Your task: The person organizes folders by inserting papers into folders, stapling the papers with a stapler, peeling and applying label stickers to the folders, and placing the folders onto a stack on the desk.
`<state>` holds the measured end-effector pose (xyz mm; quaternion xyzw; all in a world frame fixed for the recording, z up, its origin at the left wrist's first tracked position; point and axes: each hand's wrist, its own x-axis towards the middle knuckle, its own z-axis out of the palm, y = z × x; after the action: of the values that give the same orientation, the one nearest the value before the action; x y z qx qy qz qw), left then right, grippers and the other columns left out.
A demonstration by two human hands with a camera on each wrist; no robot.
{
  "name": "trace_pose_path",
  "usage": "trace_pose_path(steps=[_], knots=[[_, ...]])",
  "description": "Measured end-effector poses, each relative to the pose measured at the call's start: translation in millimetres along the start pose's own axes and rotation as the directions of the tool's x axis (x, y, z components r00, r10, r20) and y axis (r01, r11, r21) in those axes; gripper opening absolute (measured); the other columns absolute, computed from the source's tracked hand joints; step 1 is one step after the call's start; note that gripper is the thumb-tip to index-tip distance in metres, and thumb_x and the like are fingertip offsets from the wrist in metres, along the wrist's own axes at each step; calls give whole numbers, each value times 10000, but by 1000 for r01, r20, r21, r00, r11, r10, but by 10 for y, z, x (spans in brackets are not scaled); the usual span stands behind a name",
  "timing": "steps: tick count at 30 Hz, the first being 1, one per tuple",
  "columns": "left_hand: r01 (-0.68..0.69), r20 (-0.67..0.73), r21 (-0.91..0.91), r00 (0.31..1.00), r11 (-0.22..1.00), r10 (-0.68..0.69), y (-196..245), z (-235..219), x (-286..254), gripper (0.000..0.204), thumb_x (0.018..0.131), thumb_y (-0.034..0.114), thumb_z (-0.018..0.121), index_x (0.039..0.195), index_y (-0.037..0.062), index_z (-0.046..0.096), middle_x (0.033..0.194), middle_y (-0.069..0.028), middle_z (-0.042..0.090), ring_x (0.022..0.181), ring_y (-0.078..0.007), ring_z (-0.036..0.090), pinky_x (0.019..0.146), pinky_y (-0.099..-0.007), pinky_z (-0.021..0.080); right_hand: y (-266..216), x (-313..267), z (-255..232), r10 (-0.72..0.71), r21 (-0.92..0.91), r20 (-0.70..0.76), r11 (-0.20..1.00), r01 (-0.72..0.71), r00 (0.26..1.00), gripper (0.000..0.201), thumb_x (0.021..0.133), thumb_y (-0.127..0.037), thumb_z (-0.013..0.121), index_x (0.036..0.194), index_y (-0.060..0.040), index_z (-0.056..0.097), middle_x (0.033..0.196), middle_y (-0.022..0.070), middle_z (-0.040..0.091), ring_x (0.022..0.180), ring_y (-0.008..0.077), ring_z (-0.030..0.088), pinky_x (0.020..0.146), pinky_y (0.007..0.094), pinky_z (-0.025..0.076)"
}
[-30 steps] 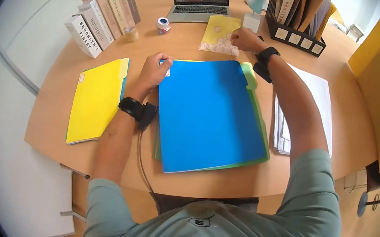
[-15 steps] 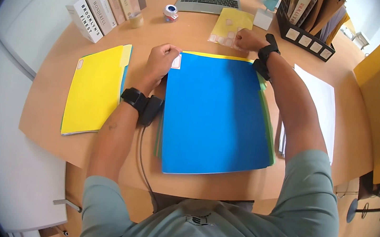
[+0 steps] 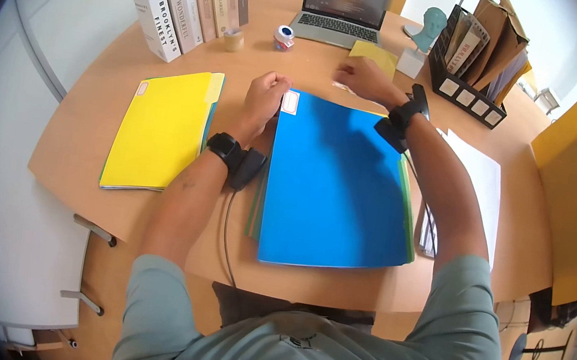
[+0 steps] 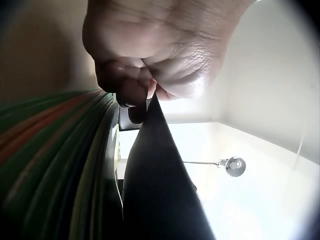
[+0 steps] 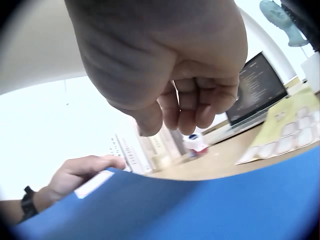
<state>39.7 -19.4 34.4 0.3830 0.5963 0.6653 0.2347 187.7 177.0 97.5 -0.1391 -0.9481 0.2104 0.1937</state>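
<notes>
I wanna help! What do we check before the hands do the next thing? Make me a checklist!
1. Left hand grips the blue folder near its top left corner: ok.
2. Blue folder has its label: ok, it's in that corner.
3. Words on that label can be read: cannot tell, they're too small.
4. Blue folder lines up with the green folder edges underneath: not ok, green peeks out at both sides.
5. Right hand is empty: ok, nothing shows between its loosely curled fingers.
6. Yellow folder at the left has a label too: ok.
</notes>
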Motion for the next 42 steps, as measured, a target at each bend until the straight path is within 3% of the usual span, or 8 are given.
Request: trace_pose_path(steps=[5,9,15,23,27,29,37,42], knots=[[72,37,-170,997,983,-66,90,47,12,177,967,210,542,937,45,597,806,-26,626,677,-85,590,587,-228,486,-622,-32,228,-305,144,92,946,290,948,323,834,-279,676,943,24,659,824,204,667,763,280,649,688,398,481],[164,125,-324,984,932,-130,201,37,-18,164,947,169,552,934,15,605,755,-25,596,640,-105,580,542,-254,471,-581,57,307,-190,28,66,982,189,980,248,818,-205,638,863,38,657,817,240,655,795,360,653,715,442,495],[185,418,72,887,980,-198,474,-1,-210,140,959,127,539,965,9,613,795,-19,602,649,-92,558,562,-237,464,-420,-32,-41,-14,62,-165,998,25,986,212,840,-165,585,876,28,664,847,254,656,857,389,652,742,453,496],[26,270,402,952,915,-146,516,228,-445,171,949,118,534,986,-25,621,788,-34,587,712,-104,537,617,-283,455,-471,-195,-134,-16,-18,-121,1000,13,993,291,881,-230,587,1025,14,652,889,205,677,853,314,668,711,408,516],[-172,322,476,947,863,11,519,-94,-463,178,954,149,527,958,-1,621,776,-1,558,710,-91,493,637,-290,432,-502,-380,-215,223,451,-120,880,-147,967,308,935,-259,562,1065,12,630,872,121,637,767,198,626,625,330,499],[-63,120,473,993,879,6,601,-434,-453,202,938,142,498,910,-29,601,681,-34,520,659,-128,481,594,-344,416,-557,-563,-355,299,781,-78,611,-128,951,310,962,-270,540,1069,8,627,869,79,608,749,158,599,606,296,482],[209,-373,623,927,753,51,286,-3202,-297,254,924,155,497,968,-50,640,800,-61,620,739,-148,546,666,-344,438,-258,-1386,-832,341,701,-7,672,-239,940,374,1004,-335,487,1097,5,613,946,52,617,831,136,607,712,274,492],[414,-537,603,843,682,-38,347,-3361,-460,262,924,143,480,991,-54,639,854,-109,639,750,-187,556,707,-355,455,-186,-1754,-797,372,712,92,624,-322,924,385,1021,-328,470,1150,11,600,967,69,624,861,128,608,734,268,496]])
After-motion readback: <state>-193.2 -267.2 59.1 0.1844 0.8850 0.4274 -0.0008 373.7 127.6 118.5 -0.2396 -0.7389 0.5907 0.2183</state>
